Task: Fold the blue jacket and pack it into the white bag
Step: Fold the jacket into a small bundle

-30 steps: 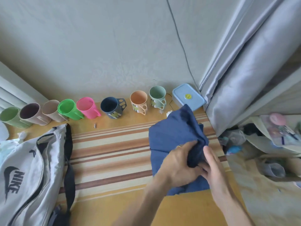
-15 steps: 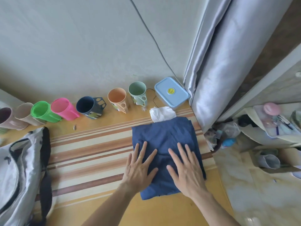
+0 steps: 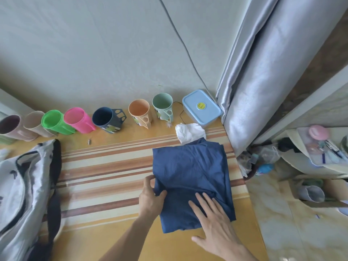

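Note:
The blue jacket (image 3: 190, 176) lies folded into a rough rectangle on the striped mat (image 3: 105, 178), towards the table's right side. My left hand (image 3: 151, 196) pinches the jacket's left edge, thumb on top and fingers under the cloth. My right hand (image 3: 216, 227) rests flat on the jacket's near right part, fingers spread. The white bag (image 3: 20, 194) with black straps lies open at the left edge of the table, well apart from the jacket.
A row of coloured mugs (image 3: 79, 121) stands along the wall. A light blue lidded box (image 3: 201, 108) and a crumpled white tissue (image 3: 189, 133) sit behind the jacket. A grey curtain (image 3: 254, 72) hangs at right; the table edge drops to a cluttered floor (image 3: 282, 185).
Both hands were pressing flat on the jacket; now my left hand has slid to the left edge and gripped it, while my right hand has drawn back towards me.

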Demonstrator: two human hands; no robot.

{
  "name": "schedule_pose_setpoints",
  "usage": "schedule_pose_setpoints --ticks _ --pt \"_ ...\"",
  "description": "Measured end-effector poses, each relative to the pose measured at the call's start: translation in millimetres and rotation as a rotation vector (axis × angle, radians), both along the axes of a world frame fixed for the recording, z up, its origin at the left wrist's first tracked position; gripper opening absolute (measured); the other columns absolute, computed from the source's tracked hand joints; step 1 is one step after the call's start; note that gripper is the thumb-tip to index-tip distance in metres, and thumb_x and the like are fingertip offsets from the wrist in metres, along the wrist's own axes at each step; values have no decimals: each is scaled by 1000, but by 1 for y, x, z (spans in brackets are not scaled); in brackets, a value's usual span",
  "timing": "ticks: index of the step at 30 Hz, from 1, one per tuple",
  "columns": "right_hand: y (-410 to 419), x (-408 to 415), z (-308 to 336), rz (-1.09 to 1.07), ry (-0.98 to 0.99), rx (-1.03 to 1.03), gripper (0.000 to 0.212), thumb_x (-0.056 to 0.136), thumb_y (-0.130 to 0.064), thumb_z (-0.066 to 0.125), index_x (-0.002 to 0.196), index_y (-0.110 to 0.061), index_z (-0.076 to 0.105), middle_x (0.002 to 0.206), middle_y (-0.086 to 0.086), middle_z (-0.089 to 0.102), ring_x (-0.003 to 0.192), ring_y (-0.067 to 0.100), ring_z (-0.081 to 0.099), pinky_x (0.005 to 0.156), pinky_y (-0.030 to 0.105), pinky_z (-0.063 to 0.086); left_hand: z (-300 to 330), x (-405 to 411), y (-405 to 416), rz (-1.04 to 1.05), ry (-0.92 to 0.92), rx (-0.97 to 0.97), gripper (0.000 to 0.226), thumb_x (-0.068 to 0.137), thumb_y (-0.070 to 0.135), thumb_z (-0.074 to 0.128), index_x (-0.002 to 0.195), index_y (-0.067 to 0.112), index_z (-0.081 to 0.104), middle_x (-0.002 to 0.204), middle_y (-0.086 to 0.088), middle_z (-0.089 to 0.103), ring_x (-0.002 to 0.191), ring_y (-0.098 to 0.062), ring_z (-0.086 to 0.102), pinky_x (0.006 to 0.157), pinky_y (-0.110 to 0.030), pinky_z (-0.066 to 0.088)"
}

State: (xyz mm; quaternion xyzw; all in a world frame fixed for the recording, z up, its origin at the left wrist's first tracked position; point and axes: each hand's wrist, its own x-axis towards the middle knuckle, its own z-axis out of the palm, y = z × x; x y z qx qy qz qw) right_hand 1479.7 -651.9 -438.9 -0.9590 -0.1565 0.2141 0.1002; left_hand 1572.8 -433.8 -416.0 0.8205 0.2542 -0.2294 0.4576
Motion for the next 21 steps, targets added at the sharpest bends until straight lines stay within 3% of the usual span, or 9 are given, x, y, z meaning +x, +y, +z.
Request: schedule_pose_setpoints --ticks 5,7,9,12,14,15,18,19,21 --pt "2 -16 -4 10 -31 28 97 64 -39 86 150 -20 46 152 7 51 138 30 50 114 47 25 10 -21 35 -6 124 -162 52 79 14 70 121 41 57 95 0 78 86 -20 75 80 -46 62" --pt "7 -25 -7 39 -180 60 67 76 -14 72 141 -16 56 143 8 59 129 29 59 110 42 35 11 -39 50 -26 107 -102 51 81 20 72 127 39 55 99 3 76 87 -15 74 78 -40 61" --pt "12 -28 -4 33 -254 80 54 78 -3 51 128 -14 67 133 8 67 120 27 66 102 39 51 13 -60 65 -134 -109 110 60 83 18 67 137 34 48 117 4 66 97 -12 69 86 -39 57" --pt "20 -17 11 -4 -97 51 54 57 -1 69 108 -19 71 112 -1 75 102 20 72 84 33 59 5 -79 84 -776 -543 352 96 66 -4 52 153 32 33 160 0 29 147 -20 33 113 -33 38" --pt "23 -1 25 0 31 25 50 60 -3 66 106 -21 65 101 -6 73 92 19 69 80 31 54 -5 -79 87 -1250 -524 468 101 69 10 57 158 37 17 171 2 1 157 -22 1 123 -35 13" --pt "24 11 35 0 83 21 44 67 -5 60 108 -21 62 98 -6 72 90 21 67 79 33 50 -11 -76 86 -1316 -495 485 96 73 26 60 157 38 16 171 4 -3 157 -20 -4 124 -37 6" --pt "25 55 64 2 193 48 18 81 -15 51 99 -20 51 82 0 66 80 27 61 70 38 46 -20 -61 76 -1076 -521 421 65 72 47 62 136 38 51 160 8 38 152 -17 28 122 -35 19" --pt "23 70 70 -11 183 41 9 85 -22 52 92 -21 47 74 -2 60 75 27 59 66 38 46 -19 -54 70 -960 -570 375 53 72 44 63 123 35 61 148 8 55 143 -17 45 117 -33 29" --pt "19 98 76 -89 83 14 17 90 -39 54 89 -23 49 67 -6 54 69 26 59 61 36 46 -13 -40 58 -715 -551 232 32 73 42 65 99 25 71 110 8 74 106 -12 67 94 -28 48"
